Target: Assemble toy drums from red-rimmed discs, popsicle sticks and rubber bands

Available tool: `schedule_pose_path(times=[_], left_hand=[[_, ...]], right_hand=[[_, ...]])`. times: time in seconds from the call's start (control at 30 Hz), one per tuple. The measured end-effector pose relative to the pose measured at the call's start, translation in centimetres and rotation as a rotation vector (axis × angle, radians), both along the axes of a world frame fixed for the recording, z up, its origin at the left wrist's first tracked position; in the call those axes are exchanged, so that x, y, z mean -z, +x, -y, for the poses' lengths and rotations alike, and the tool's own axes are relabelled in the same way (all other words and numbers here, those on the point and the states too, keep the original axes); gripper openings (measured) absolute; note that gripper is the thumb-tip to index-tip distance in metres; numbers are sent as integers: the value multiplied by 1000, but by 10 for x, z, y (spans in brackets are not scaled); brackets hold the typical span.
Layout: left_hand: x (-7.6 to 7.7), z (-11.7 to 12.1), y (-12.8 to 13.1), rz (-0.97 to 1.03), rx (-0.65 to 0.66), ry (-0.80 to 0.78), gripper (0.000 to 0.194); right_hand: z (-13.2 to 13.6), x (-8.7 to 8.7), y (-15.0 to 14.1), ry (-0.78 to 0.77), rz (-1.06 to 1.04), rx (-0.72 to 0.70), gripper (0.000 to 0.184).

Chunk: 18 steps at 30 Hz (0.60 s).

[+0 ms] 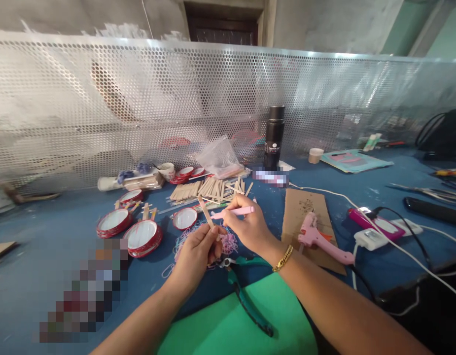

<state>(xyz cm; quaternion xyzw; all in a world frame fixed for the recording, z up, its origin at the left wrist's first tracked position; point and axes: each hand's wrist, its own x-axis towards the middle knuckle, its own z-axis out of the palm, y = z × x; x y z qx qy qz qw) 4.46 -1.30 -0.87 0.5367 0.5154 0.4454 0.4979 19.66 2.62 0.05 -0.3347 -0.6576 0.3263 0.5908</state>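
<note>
My left hand [198,251] is closed round a wooden craft stick [204,209] that points up and away. My right hand [246,224] grips a pink pen-like tool [233,212] held level, its tip near the stick. Below my hands lie green-handled pliers [246,296] and a heap of thin pink and blue rubber bands [228,242]. A pile of wooden sticks [209,190] lies just beyond.
Red-rimmed round lids [142,238] sit at the left. A pink glue gun [320,239] rests on brown cardboard [305,207]. A black flask [274,135], a plastic bag [218,158], a power strip [383,232] with cables and a green sheet [279,320] are also there.
</note>
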Motion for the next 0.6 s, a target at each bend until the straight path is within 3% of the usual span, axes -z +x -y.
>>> schedule_pose_path(times=[0.13, 0.33, 0.6], left_hand=[[-1, 2, 1, -16, -1, 9, 52], [-3, 3, 1, 11, -37, 15, 49], [-1, 1, 0, 3, -21, 4, 51]], right_hand=[[-2, 0, 1, -8, 12, -25, 17], [-5, -1, 6, -5, 13, 47, 19], [-2, -1, 3, -4, 20, -25, 16]])
